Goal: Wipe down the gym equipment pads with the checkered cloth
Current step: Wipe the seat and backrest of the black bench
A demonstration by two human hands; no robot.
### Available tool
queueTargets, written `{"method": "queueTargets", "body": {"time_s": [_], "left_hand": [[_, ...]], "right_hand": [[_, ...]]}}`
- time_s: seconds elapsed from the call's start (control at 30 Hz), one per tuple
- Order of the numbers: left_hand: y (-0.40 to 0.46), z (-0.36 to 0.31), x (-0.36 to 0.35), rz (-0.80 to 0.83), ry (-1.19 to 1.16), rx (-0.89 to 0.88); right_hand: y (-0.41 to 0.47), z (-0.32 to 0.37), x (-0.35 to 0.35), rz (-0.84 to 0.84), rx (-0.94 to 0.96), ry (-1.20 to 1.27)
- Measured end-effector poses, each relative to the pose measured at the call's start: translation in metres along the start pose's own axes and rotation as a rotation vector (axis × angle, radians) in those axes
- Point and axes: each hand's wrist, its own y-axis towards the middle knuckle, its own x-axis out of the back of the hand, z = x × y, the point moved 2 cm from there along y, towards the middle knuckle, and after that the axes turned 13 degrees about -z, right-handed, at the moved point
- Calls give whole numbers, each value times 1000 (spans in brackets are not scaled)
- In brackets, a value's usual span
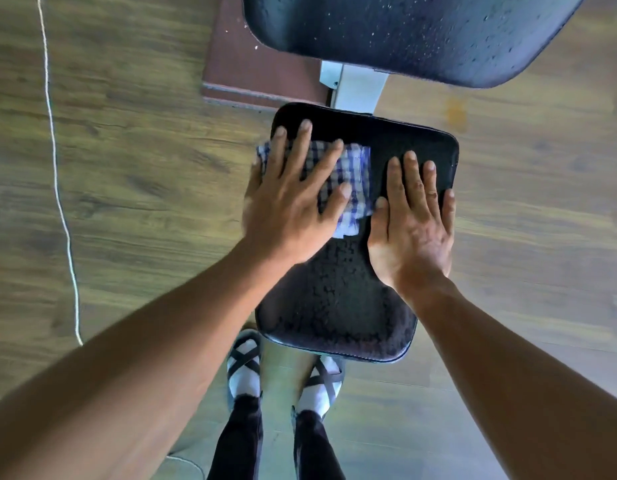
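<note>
A black seat pad (338, 299) of a gym bench lies below me, its near half speckled with droplets. The blue-and-white checkered cloth (354, 174) is spread on the pad's far left part. My left hand (293, 199) presses flat on the cloth with fingers spread. Flat on the pad's right side, beside the cloth, rests my right hand (414, 223) with straight fingers, touching the bare pad. A second black pad (421, 32), the backrest, fills the top of the view and is dotted with droplets.
A white metal frame piece (355, 84) joins the two pads. A reddish-brown board (251, 64) lies on the wooden floor at the upper left. A thin white cord (57, 174) runs down the floor on the left. My sandalled feet (244, 372) stand under the pad's near edge.
</note>
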Motion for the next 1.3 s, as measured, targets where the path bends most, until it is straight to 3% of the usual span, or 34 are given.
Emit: {"method": "queueTargets", "body": {"time_s": [0.17,0.33,0.5,0.67,0.8,0.9,1.13,1.3], "left_hand": [[-88,-10,20,27,-14,-6],[-63,-4,16,64,3,-100],[-102,-18,21,-1,10,28],[-169,-27,36,62,-57,70],[-127,-19,26,52,-24,-6],[-91,-11,20,27,0,34],[-161,-26,32,76,-51,89],[-99,-15,22,58,-19,-7]], "right_hand": [[0,-2,0,26,0,-10],[0,1,2,29,9,-16],[-1,-1,1,24,15,-12],[-2,-2,1,17,8,-18],[-2,-2,0,10,13,-10],[-2,-2,0,2,15,0],[-1,-2,0,-18,-3,10],[1,-5,3,-72,-35,138]]}}
